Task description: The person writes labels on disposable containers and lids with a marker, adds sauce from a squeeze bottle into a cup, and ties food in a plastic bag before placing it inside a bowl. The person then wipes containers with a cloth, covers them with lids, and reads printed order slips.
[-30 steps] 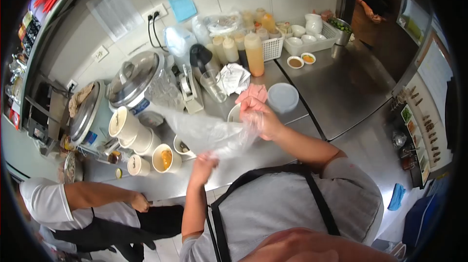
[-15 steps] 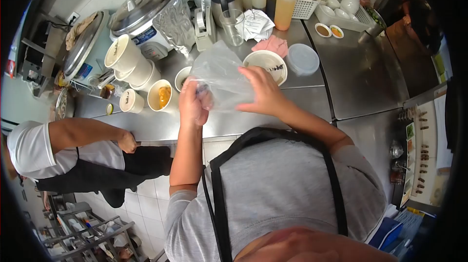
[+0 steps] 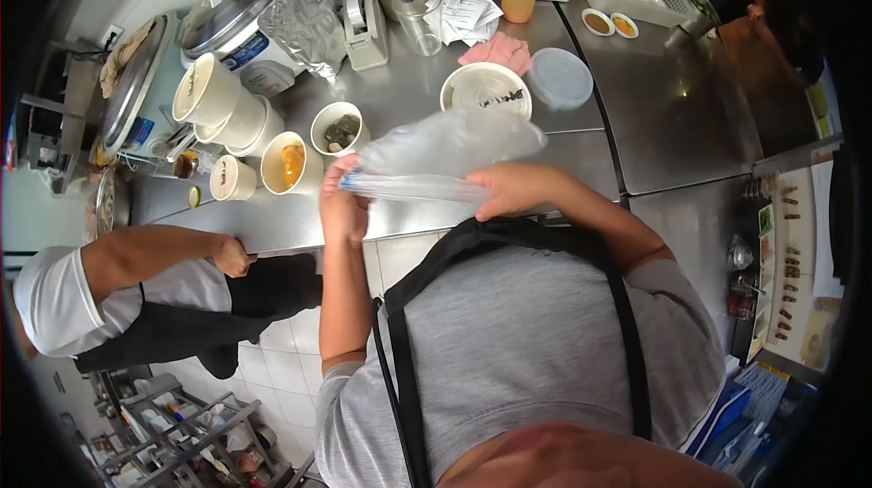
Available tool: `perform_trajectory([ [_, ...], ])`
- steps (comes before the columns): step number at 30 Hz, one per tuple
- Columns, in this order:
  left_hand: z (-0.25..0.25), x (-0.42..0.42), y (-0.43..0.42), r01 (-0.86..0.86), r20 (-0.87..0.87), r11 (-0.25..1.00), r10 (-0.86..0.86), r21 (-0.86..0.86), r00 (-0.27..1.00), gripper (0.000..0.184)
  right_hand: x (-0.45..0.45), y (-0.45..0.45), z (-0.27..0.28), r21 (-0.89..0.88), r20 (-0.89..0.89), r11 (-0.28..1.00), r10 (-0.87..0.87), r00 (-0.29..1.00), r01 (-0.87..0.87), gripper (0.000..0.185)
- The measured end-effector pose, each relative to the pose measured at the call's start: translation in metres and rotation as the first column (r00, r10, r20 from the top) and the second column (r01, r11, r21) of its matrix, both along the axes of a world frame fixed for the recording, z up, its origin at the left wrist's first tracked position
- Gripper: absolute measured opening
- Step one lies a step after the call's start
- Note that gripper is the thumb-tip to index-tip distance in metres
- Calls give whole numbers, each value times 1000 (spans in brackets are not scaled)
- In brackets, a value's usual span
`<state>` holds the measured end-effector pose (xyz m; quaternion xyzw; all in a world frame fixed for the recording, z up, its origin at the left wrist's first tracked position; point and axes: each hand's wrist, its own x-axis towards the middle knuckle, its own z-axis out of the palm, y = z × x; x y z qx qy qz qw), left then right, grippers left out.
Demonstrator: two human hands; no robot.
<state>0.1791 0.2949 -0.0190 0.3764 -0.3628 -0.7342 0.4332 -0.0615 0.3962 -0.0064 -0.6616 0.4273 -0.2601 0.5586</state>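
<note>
- Clear, thin plastic bag (image 3: 459,138), crinkled and glossy, is drawn into a pleated band along its near edge, with a bluish end; it hangs above the steel counter (image 3: 400,88), spread between the two hands and bulging beyond them.
- Left hand (image 3: 343,207) pinches the band's bluish end, at the bag's left.
- Right hand (image 3: 516,190) grips the band's other end between thumb and fingers, at the bag's right.
- Round, smooth-walled white tub (image 3: 314,172) with glossy orange contents stands left of the bag.
- Similar white tub (image 3: 322,123) with dark, lumpy pieces stands just beyond the bag's left end.
- Round, lidded container (image 3: 486,88) with dark handwriting sits directly behind the bag, partly covered by it.
- Translucent, disc-shaped lid (image 3: 559,78) lies behind the bag, to the right.
- Soft, rumpled pink cloth (image 3: 496,52) lies farther behind the bag.
</note>
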Motion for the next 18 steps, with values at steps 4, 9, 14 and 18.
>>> perform_trajectory([
  [4, 0, -13, 7, -28, -128, 988, 47, 150, 991, 12, -18, 4, -18, 420, 83, 907, 2, 997, -37, 21],
  [9, -19, -16, 3, 81, 57, 981, -92, 175, 994, 20, -32, 7, -51, 627, 451, 731, -624, 638, 271, 19],
  [14, -35, -16, -1, 122, 240, 964, -180, 237, 954, 16, -20, 1, 10, -529, 29, 562, -737, 676, 636, 15],
  [18, -30, -23, 6, 154, 193, 948, -212, 278, 958, 16, 27, 5, 47, -424, 15, 901, 112, 994, -95, 18],
])
